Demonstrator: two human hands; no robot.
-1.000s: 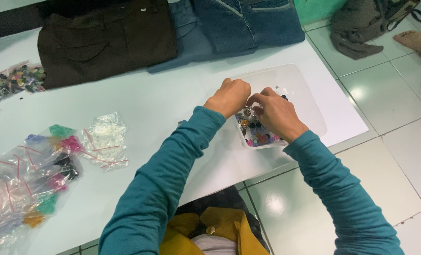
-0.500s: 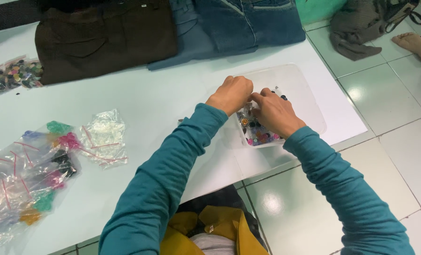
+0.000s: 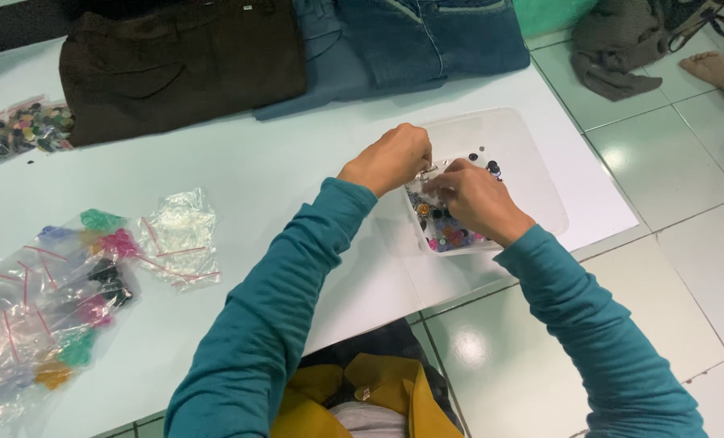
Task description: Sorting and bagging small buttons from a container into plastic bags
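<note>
Both my hands meet over a clear plastic box at the right end of the white table. My left hand and my right hand pinch a small clear plastic bag between them, fingers closed on it. Under my right hand lies a heap of small coloured buttons in the near corner of the box. A few dark buttons are scattered on the box floor beyond my fingers. Teal sleeves cover both arms.
A pile of small clear zip bags holding coloured buttons lies at the left, with an empty-looking bag beside it. Another bag of mixed buttons is far left. Brown trousers and blue jeans lie at the back. A person's bare foot rests on the tiled floor.
My hands have stayed together over the box, with only slight shifts of the fingers on the small bag.
</note>
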